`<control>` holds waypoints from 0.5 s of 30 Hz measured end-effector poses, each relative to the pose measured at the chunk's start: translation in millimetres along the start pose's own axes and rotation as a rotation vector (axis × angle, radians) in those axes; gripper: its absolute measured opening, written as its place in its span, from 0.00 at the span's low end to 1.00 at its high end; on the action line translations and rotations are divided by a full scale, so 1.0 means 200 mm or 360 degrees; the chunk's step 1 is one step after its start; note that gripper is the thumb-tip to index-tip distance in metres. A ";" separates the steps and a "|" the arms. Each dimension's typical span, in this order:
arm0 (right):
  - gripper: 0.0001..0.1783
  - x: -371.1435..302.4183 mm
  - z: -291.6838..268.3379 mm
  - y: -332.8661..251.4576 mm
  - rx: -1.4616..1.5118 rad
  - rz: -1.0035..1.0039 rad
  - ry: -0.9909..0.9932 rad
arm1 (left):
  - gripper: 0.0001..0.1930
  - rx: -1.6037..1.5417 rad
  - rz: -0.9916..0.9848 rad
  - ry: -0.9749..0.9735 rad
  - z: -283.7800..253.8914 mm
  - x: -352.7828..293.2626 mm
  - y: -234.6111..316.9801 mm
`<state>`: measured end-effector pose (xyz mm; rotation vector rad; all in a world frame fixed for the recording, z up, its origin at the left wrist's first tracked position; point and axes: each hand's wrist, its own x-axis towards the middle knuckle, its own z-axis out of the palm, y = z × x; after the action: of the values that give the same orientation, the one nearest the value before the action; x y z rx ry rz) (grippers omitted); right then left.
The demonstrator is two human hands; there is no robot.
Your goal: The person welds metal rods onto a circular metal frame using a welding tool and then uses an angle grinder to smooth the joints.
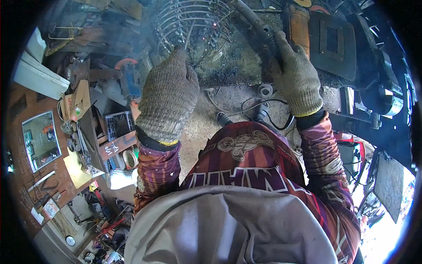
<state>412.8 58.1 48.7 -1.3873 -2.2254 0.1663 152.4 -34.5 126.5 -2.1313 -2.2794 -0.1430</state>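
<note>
My left hand [169,97], in a grey knitted glove, is at the near edge of a round wire frame [193,20]. Its fingers are drawn together, but what they hold is hidden. Curved metal rods make up the frame, and a small red glow shows on its right side. My right hand [296,77], gloved alike, is wrapped round a dark tubular handle [259,24] that slants up and to the left. The far end of this handle runs out of view. Both hands are over a dark, dirty work surface [233,66].
A dark plate with a rectangular window [332,42] lies right of my right hand, beside an orange-brown block [299,28]. Cables [250,105] loop below the work surface. Leftward are a blue tool [130,80], a grey crate [119,125] and a brown board [44,127]. Haze hangs at upper left.
</note>
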 end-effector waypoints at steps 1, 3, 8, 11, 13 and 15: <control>0.32 0.00 -0.01 0.00 -0.0018 -0.0020 -0.0004 | 0.22 -0.0019 0.0009 0.0003 0.00 0.00 0.00; 0.32 0.01 -0.02 -0.01 -0.0034 -0.0042 -0.0007 | 0.22 -0.0037 0.0016 0.0008 0.00 -0.01 -0.01; 0.34 -0.01 0.01 -0.01 -0.0171 -0.0085 -0.0094 | 0.15 -0.0176 -0.0076 0.0111 0.01 0.00 0.01; 0.33 -0.01 0.04 0.03 -0.0293 -0.0363 0.0088 | 0.15 -0.0145 -0.0139 -0.0008 -0.03 -0.01 0.00; 0.31 -0.03 0.06 0.10 -0.0128 -0.0558 0.0116 | 0.15 -0.0061 -0.0033 0.0082 -0.02 -0.03 -0.02; 0.27 -0.04 0.07 0.10 -0.0289 -0.0527 0.0155 | 0.16 -0.0020 0.0039 0.0148 0.00 -0.03 -0.03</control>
<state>424.9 62.8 27.6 -1.0660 -2.3944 -0.2183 147.2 -41.8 125.8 -2.1101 -2.2068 -0.2506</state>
